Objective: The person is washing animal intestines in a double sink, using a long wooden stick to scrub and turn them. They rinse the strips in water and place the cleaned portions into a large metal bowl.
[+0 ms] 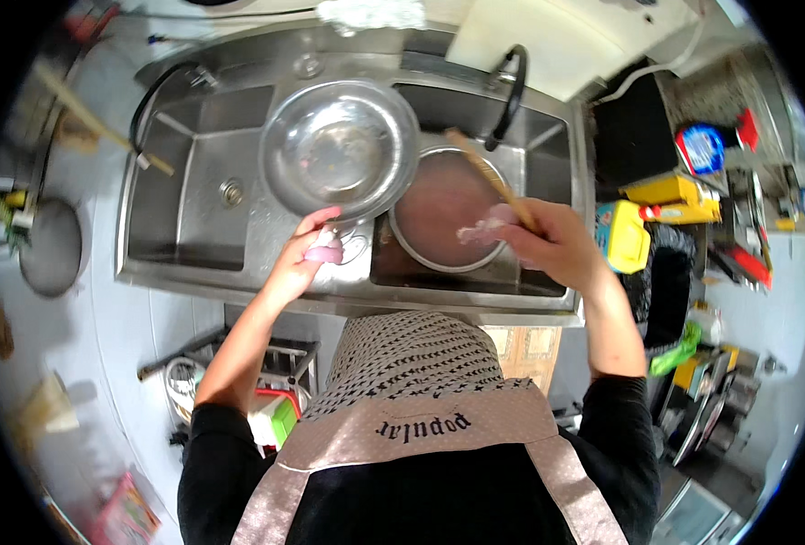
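Observation:
My left hand (300, 262) is at the near rim of a stainless steel basin (276, 163). Its fingers hold a small pink and white piece (324, 251) that looks like raw meat. In my right hand (559, 238) is a wooden stick or handle (481, 167), slanting up and to the left; I cannot tell what tool it is. A pale pink, ragged, blurred piece (481, 228) hangs at the fingers of that hand. Below it, a round metal pot (402, 228) of cloudy pinkish water stands in the right sink bowl (545, 272). The steel basin rests on the divider between the bowls.
A black faucet spout (511, 102) reaches over the right bowl. Another black hose (140, 112) and a pale stick (160, 163) reach into the left bowl (201, 225). A white board (539, 48) lies behind. Right of the sink stands a yellow jug (631, 235).

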Action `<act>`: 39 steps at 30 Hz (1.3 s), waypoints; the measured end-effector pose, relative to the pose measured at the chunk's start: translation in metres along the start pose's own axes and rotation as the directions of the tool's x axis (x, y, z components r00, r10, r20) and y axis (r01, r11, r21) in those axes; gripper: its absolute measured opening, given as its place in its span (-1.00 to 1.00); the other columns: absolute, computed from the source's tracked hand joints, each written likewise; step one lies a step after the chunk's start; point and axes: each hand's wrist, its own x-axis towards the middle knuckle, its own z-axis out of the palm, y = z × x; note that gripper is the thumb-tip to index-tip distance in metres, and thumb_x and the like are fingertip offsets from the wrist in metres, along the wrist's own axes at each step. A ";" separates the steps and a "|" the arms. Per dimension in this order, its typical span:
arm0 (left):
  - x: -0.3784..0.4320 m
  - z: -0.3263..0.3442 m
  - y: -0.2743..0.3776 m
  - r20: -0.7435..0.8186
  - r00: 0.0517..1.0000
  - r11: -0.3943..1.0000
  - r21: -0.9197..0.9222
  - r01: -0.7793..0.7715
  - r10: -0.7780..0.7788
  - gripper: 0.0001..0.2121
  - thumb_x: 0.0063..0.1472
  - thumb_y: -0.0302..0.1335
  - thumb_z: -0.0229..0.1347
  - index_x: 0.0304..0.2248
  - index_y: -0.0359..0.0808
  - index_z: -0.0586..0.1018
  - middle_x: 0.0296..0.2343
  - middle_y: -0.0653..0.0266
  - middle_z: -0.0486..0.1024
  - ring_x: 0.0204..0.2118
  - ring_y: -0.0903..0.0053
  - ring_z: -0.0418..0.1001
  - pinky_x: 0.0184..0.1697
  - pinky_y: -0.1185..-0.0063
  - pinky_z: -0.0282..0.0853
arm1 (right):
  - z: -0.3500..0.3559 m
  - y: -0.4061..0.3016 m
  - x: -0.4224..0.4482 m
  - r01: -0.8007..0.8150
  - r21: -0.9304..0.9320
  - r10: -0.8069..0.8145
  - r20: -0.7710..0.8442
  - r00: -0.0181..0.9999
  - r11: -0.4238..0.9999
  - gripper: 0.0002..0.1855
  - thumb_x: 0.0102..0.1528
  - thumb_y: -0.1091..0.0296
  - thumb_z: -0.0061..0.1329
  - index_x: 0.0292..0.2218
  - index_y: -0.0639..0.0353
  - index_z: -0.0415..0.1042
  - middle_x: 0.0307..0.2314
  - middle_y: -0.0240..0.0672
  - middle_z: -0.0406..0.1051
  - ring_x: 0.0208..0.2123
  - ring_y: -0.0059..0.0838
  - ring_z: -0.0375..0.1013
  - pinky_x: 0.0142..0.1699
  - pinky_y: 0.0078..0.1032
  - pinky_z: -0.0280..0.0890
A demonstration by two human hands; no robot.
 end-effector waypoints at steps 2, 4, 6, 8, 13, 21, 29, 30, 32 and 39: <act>0.026 0.025 0.018 0.145 0.989 0.948 -0.308 0.075 -0.031 -0.76 0.05 -0.61 -0.13 -0.23 -0.41 0.34 -0.27 0.26 0.22 -0.30 0.58 0.23 -0.19 0.63 0.16 | 0.012 0.012 0.008 0.112 -0.125 -0.122 -0.077 0.990 0.986 -0.82 -0.01 0.32 -0.11 -0.40 0.24 0.37 -0.72 -0.47 0.24 -0.68 -0.75 0.13 -0.58 -0.72 0.06; 0.047 0.055 0.035 0.274 0.962 0.858 -0.490 0.155 -0.017 -0.60 0.11 -0.55 -0.13 -0.04 -0.41 0.13 -0.30 0.33 0.19 -0.38 0.70 0.19 -0.24 0.68 0.17 | 0.025 0.017 0.019 0.129 -0.099 -0.136 -0.072 0.988 0.987 -0.79 -0.01 0.29 -0.13 -0.42 0.27 0.35 -0.72 -0.34 0.26 -0.68 -0.66 0.22 -0.57 -0.61 0.11; 0.067 0.079 0.034 0.368 0.928 0.820 -0.511 0.258 -0.063 -0.66 0.09 -0.57 -0.14 -0.10 -0.40 0.20 -0.39 0.35 0.22 -0.44 0.72 0.18 -0.31 0.69 0.19 | 0.038 0.022 0.032 0.116 -0.079 -0.124 -0.109 0.986 0.990 -0.78 -0.02 0.27 -0.13 -0.43 0.27 0.34 -0.70 -0.27 0.28 -0.66 -0.50 0.29 -0.55 -0.53 0.14; 0.083 0.094 0.017 0.539 0.841 0.929 -0.283 0.238 -0.051 -0.73 0.05 -0.61 -0.15 -0.19 -0.40 0.27 -0.47 0.37 0.25 -0.49 0.72 0.19 -0.39 0.70 0.20 | 0.044 0.033 0.045 0.226 -0.189 -0.261 -0.187 0.947 0.956 -0.79 -0.04 0.28 -0.13 -0.44 0.26 0.34 -0.68 -0.21 0.29 -0.61 -0.36 0.33 -0.52 -0.47 0.17; 0.097 0.134 -0.020 0.332 0.889 0.814 -0.387 0.432 -0.315 -0.80 -0.08 -0.70 -0.27 -0.44 -0.35 0.33 -0.62 0.36 0.28 -0.60 0.63 0.25 -0.58 0.71 0.15 | 0.019 0.111 0.071 0.269 -0.228 -0.334 -0.332 0.882 0.936 -0.78 -0.06 0.28 -0.13 -0.42 0.25 0.35 -0.59 -0.17 0.33 -0.50 -0.17 0.32 -0.41 -0.40 0.20; 0.114 0.133 -0.038 -0.004 0.917 0.741 -0.590 0.319 -0.398 -0.85 -0.09 -0.65 -0.28 -0.53 -0.35 0.33 -0.61 0.24 0.29 -0.56 0.54 0.29 -0.50 0.64 0.23 | -0.074 0.299 0.201 0.135 -0.333 -0.290 -0.476 0.830 0.933 -0.55 0.01 0.12 -0.23 -0.12 0.22 0.17 -0.20 -0.01 0.17 -0.19 -0.06 0.19 -0.10 -0.32 0.10; 0.139 0.134 -0.056 -0.175 0.788 0.545 -0.807 0.229 -0.590 -0.81 0.09 -0.38 -0.20 -0.41 -0.31 0.37 -0.47 0.16 0.38 -0.38 0.36 0.37 -0.26 0.46 0.32 | -0.195 0.234 0.329 0.258 -0.252 -0.360 -0.588 0.724 0.932 -0.59 0.01 0.10 -0.26 -0.31 0.32 0.34 -0.29 -0.02 0.28 -0.24 -0.15 0.27 -0.12 -0.42 0.13; 0.150 0.142 -0.045 -0.159 0.750 0.516 -0.814 0.268 -0.642 -0.81 0.09 -0.38 -0.20 -0.41 -0.31 0.38 -0.47 0.17 0.38 -0.39 0.36 0.37 -0.26 0.46 0.32 | -0.196 0.251 0.327 0.295 -0.400 -0.485 -0.549 0.681 0.868 -0.59 0.01 0.09 -0.27 -0.37 0.32 0.37 -0.31 -0.03 0.29 -0.28 -0.16 0.30 -0.14 -0.42 0.16; 0.173 0.156 -0.045 -0.097 0.704 0.430 -0.846 0.314 -0.704 -0.81 0.07 -0.38 -0.22 -0.48 -0.33 0.34 -0.51 0.18 0.35 -0.43 0.41 0.35 -0.31 0.46 0.31 | -0.187 0.289 0.304 0.286 -0.536 -0.552 -0.439 0.709 0.794 -0.52 0.00 -0.01 -0.29 -0.45 0.31 0.40 -0.38 -0.02 0.33 -0.33 -0.15 0.33 -0.20 -0.42 0.20; 0.238 0.177 -0.100 -0.004 0.805 0.302 -0.928 0.217 -0.593 -0.82 0.08 -0.37 -0.15 -0.45 -0.34 0.36 -0.49 0.15 0.37 -0.37 0.38 0.35 -0.26 0.41 0.30 | -0.052 0.254 0.183 0.257 0.584 -0.243 -0.104 0.965 0.770 -0.55 0.02 0.09 -0.18 -0.09 0.11 0.21 -0.23 -0.21 0.30 -0.20 -0.45 0.27 -0.11 -0.57 0.15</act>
